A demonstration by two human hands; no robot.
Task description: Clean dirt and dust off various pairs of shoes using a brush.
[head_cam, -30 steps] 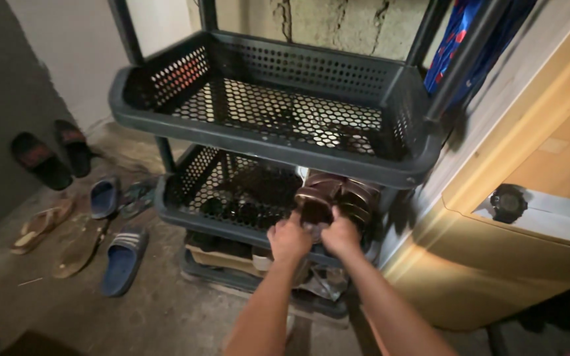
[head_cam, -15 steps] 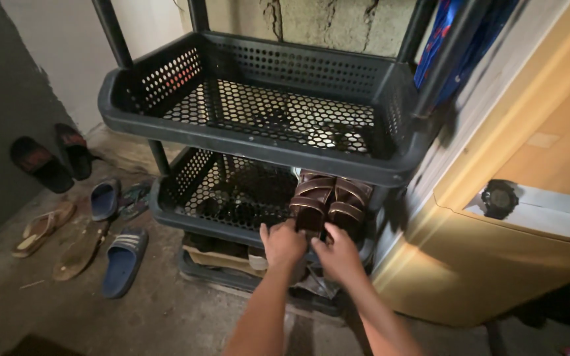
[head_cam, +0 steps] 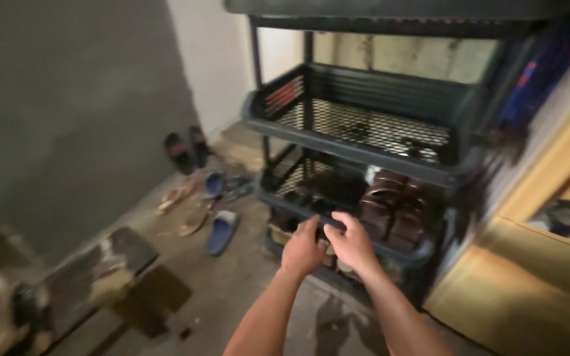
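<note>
Two brown sandals [head_cam: 390, 207] are seen side by side on the lower tray of the dark rack [head_cam: 364, 148]. Both hands, left hand [head_cam: 303, 249] and right hand [head_cam: 351, 242], are held just before them, each grip released, nothing grasped. Six slippers [head_cam: 221, 232] are counted on the floor

The rack [head_cam: 357, 142] is dark grey-green plastic, its shelves and side walls pierced all over with a regular grid of small holes. The sandals [head_cam: 390, 207] on the lower shelf are glossy dark brown with banded straps. On the floor [head_cam: 245, 290], a dull mottled grey-brown, lie a blue slipper [head_cam: 221, 232] crossed by pale stripes, tan flip-flops [head_cam: 185, 207] and black slides [head_cam: 188, 149] with a reddish band. The wall [head_cam: 67, 112] at left is flat grey; the door [head_cam: 529, 296] at right is honey-yellow wood, and the cloth [head_cam: 529, 79] hanging beside it is bright blue
</note>
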